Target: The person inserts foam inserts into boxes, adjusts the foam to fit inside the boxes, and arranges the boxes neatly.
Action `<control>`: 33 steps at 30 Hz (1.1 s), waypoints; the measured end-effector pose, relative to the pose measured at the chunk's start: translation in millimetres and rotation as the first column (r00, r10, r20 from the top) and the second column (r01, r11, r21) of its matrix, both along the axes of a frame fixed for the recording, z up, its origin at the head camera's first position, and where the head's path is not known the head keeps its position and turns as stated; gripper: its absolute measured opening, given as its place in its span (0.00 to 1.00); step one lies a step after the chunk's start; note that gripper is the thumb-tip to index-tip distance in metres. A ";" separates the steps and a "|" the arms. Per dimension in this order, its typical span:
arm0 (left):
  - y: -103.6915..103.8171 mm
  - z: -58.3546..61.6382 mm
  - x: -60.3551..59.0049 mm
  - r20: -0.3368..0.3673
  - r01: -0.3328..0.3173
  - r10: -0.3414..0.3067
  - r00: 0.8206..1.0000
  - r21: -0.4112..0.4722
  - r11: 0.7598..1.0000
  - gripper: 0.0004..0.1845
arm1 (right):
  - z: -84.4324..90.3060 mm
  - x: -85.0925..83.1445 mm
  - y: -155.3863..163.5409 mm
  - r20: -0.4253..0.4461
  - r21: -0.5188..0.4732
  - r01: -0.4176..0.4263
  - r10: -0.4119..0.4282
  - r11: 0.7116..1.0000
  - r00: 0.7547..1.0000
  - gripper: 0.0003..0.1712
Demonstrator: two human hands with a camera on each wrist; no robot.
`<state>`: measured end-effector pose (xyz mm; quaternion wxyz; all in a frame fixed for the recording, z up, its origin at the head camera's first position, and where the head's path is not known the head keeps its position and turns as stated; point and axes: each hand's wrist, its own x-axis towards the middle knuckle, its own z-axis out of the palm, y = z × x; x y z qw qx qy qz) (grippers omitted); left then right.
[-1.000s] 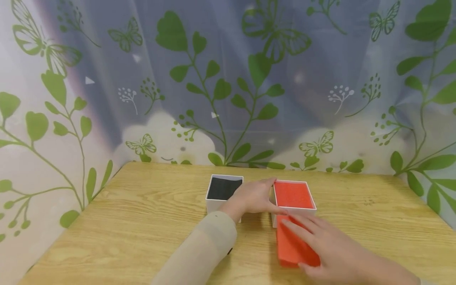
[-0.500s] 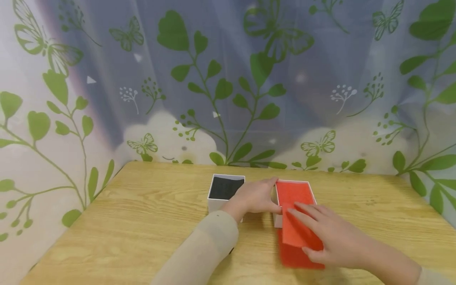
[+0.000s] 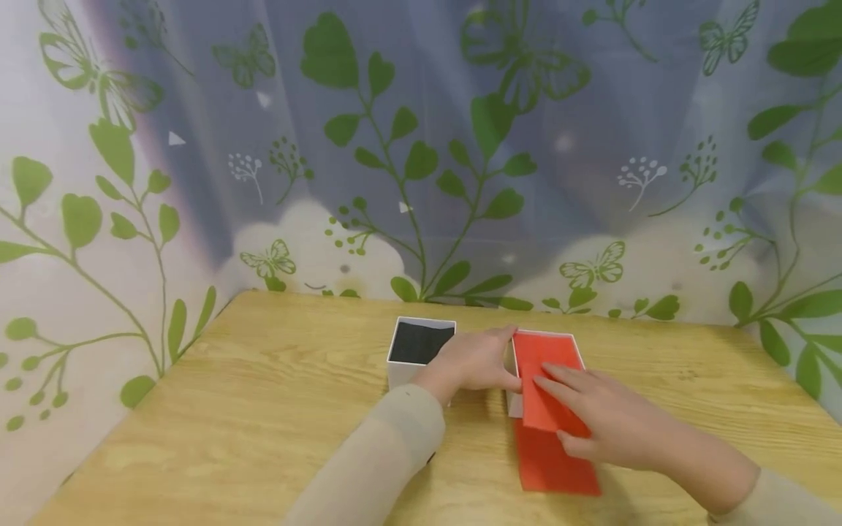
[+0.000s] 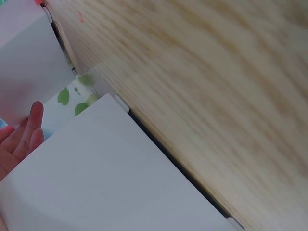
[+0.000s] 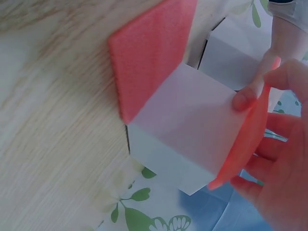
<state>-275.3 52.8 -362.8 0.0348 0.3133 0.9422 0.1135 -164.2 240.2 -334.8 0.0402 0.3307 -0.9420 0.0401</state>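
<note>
Two small white boxes sit side by side mid-table, toward the far edge: a black-lined box (image 3: 421,343) on the left, a red-lined box (image 3: 546,365) on the right. Wooden table (image 3: 263,409), leaf-and-butterfly curtain (image 3: 421,146) behind.

Left hand (image 3: 476,361): lies between the boxes, thumb and fingers curled against the near-left corner of the red-lined box, steadying it. The left wrist view shows only fingertips (image 4: 26,132) beside a white box wall; the grip itself is out of sight there.

Right hand (image 3: 592,416): fingers nearly straight and together on top of a thin red foam sheet (image 3: 542,405), thumb underneath by the look of the right wrist view, where the sheet (image 5: 245,139) bows between fingers and thumb over the box's near edge.

A second red foam sheet (image 3: 555,464) lies flat on the table just near of the box.

Change over the last second: earlier the right hand rested on red foam flat on the table, the box's red interior fully exposed. Half a second ago one sheet had come up, its far end over the box. Now it sits further in, covering most of the opening, near end overhanging. Left hand has not shifted.

Reading: the sheet is going into the red-lined box; insertion looks partway done, not yet seated flat.
</note>
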 end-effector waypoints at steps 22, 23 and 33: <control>-0.9 0.2 1.6 0.005 0.037 -0.037 0.999 0.014 0.999 0.49 | 6.1 -5.8 4.0 0.138 -0.079 -0.010 0.021 0.997 0.990 0.31; -0.7 0.3 2.2 0.006 0.035 -0.035 0.999 0.012 0.999 0.49 | 6.4 -5.9 4.3 0.149 -0.083 -0.009 0.021 0.997 0.989 0.31; -0.6 1.5 0.2 0.020 0.010 -0.010 1.000 -0.006 1.000 0.49 | 5.8 -15.8 1.3 0.180 -0.095 0.018 -0.001 0.995 0.984 0.31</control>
